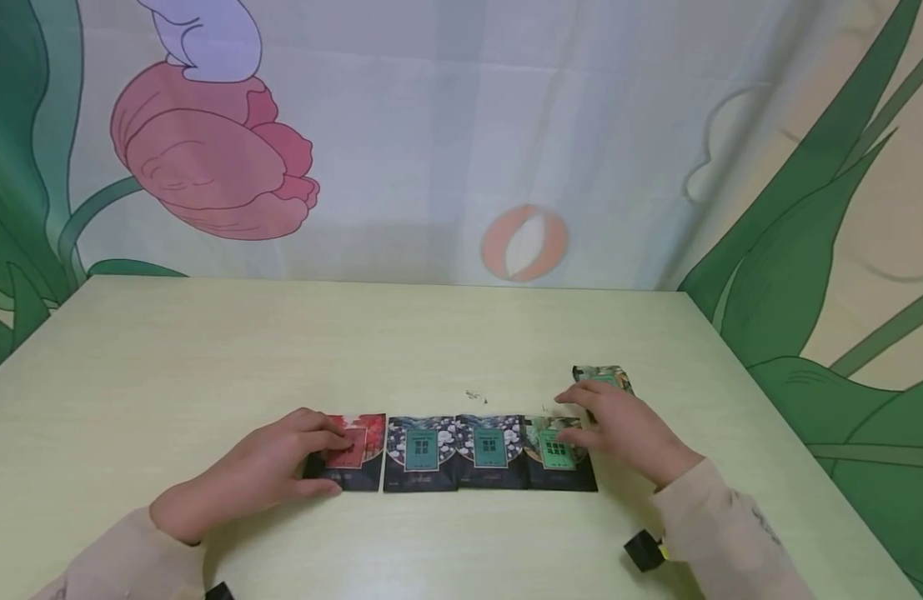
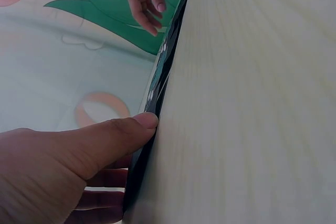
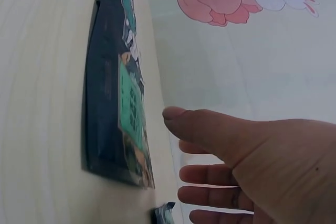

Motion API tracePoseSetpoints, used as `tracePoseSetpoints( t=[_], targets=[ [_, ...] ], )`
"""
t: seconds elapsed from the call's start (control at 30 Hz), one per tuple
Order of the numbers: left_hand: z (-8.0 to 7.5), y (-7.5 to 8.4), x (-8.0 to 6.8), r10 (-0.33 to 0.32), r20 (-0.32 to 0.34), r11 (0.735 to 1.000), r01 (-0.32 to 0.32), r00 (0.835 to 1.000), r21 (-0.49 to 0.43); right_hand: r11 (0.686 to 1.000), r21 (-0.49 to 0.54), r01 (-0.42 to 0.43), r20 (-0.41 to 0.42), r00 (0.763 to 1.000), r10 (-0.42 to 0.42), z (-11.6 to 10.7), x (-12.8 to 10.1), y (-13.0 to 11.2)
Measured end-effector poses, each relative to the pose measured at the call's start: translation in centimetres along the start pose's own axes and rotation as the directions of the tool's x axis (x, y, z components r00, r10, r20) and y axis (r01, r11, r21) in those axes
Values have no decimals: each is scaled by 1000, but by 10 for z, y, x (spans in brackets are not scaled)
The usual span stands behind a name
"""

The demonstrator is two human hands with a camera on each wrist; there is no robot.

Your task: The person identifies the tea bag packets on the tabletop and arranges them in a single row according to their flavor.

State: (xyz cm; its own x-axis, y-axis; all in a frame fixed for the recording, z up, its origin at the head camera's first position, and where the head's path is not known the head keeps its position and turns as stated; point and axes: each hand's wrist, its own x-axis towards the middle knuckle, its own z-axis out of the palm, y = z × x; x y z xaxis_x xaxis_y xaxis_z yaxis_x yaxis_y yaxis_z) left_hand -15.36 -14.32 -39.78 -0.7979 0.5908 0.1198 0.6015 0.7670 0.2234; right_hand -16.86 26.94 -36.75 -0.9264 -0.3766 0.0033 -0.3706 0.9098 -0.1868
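Observation:
A row of flat packets lies on the table. At its left end is a red-topped packet (image 1: 363, 458), and my left hand (image 1: 273, 462) rests over its left side, thumb along the near edge and fingers on its face. Two blue floral packets (image 1: 419, 479) (image 1: 489, 479) come after it, edges close together. The green-labelled packet (image 1: 559, 479) ends the row on the right. My right hand (image 1: 626, 429) hovers by that packet's upper right, fingers spread and holding nothing. Beyond this hand, another green packet (image 1: 607, 375) lies partly hidden.
The pale wooden table (image 1: 281, 350) extends to a printed curtain (image 1: 401, 167) at the back. Small dark marks (image 1: 476, 396) show on the tabletop behind the row. A black cube (image 1: 644, 550) is attached near the right sleeve (image 1: 724, 525).

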Motion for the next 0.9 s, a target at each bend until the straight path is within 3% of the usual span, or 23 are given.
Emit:
tracePoseSetpoints(
  t=[0.33, 0.7, 0.9],
  targets=[
    [-1, 0, -1, 13, 0, 1000, -13, 1000, -11, 998, -4, -68, -50, 996, 68, 7, 4, 21],
    [-2, 2, 0, 1, 11, 1000, -1, 1000, -3, 997, 18, -76, -113, 991, 77, 10, 4, 39],
    [-1, 1, 0, 2, 2, 1000, -2, 1000, -3, 994, 26, -105, -102, 989, 107, 10, 4, 44]
  ],
)
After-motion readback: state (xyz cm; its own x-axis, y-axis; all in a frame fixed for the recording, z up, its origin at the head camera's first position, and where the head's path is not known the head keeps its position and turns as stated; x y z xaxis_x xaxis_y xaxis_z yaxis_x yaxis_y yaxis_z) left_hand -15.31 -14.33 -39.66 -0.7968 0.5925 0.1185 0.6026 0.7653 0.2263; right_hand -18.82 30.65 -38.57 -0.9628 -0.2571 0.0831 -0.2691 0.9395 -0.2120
